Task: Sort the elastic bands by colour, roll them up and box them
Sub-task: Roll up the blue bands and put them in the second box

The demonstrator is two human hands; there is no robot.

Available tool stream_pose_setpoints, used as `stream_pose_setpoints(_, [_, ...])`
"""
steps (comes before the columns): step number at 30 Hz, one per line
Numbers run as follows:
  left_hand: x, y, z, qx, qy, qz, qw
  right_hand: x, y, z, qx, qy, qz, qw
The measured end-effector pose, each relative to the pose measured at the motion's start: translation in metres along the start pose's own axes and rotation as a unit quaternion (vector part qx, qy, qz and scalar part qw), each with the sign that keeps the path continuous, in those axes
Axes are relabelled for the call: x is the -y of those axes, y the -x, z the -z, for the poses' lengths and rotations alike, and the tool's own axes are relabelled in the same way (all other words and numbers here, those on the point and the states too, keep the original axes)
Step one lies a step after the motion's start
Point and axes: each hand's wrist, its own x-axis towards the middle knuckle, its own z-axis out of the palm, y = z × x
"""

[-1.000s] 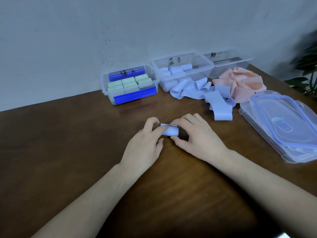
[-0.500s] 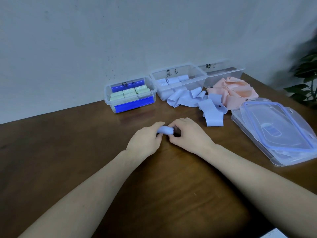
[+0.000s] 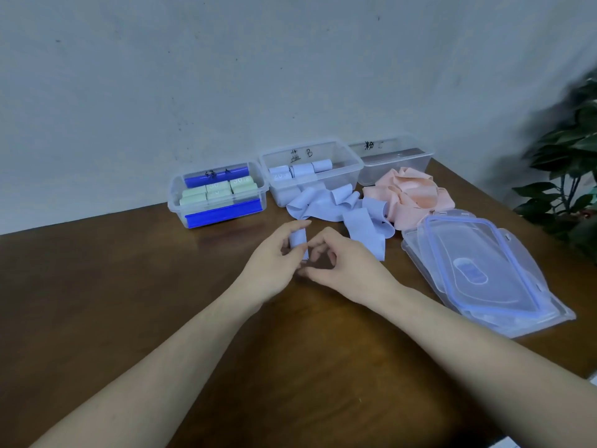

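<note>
Currently we're pinching one rolled pale-blue band (image 3: 298, 240) upright in the left hand (image 3: 274, 266); the right hand (image 3: 342, 263) is hovering beside it, fingers loosely curled, gripping nothing. Three clear plastic boxes are sitting along the wall: green box (image 3: 217, 197) with about six rolls, blue box (image 3: 311, 171) with about three, pink box (image 3: 392, 161). Loose blue bands (image 3: 349, 210) and pink bands (image 3: 410, 197) are lying crumpled on the wooden surface (image 3: 97, 286). Stacked clear lids (image 3: 484, 273) at right.
</note>
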Motion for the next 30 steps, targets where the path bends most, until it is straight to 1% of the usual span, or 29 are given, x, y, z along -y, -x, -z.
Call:
stream_pose_setpoints(2, [-0.007, -0.007, -0.005, -0.002, 0.041, 0.001, 0.999, -0.006, -0.001, 0.015, -0.002, -0.008, 0.012, 1.000])
stream_pose_setpoints(4, [-0.014, -0.016, -0.009, -0.004, 0.040, 0.000, 0.999, -0.014, -0.004, 0.032, -0.005, 0.003, 0.015, 1.000])
stream_pose_setpoints(6, [-0.022, -0.026, -0.011, -0.011, 0.000, 0.002, 1.000, -0.023, -0.007, 0.050, -0.014, 0.027, 0.027, 0.999])
stream_pose_setpoints(10, [-0.035, -0.049, -0.018, -0.019, -0.086, -0.012, 0.996, -0.036, -0.020, 0.083, -0.048, 0.061, 0.094, 0.993])
stream_pose_setpoints(12, [-0.043, -0.061, -0.022, -0.021, -0.110, -0.019, 0.994, -0.042, -0.032, 0.098, -0.064, 0.087, 0.134, 0.985])
stream_pose_setpoints(16, [-0.060, -0.092, -0.026, -0.025, -0.136, -0.043, 0.989, -0.053, -0.065, 0.123, -0.057, 0.154, 0.185, 0.969])
stream_pose_setpoints(21, [-0.072, -0.134, -0.022, -0.054, -0.166, -0.071, 0.982, -0.058, -0.115, 0.149, -0.035, 0.203, 0.203, 0.957])
stream_pose_setpoints(25, [-0.075, -0.165, -0.013, -0.045, -0.169, -0.112, 0.978, -0.054, -0.151, 0.160, -0.024, 0.228, 0.228, 0.946])
stream_pose_setpoints(30, [-0.068, -0.202, -0.001, -0.044, -0.181, -0.124, 0.975, -0.058, -0.198, 0.159, 0.020, 0.271, 0.174, 0.947])
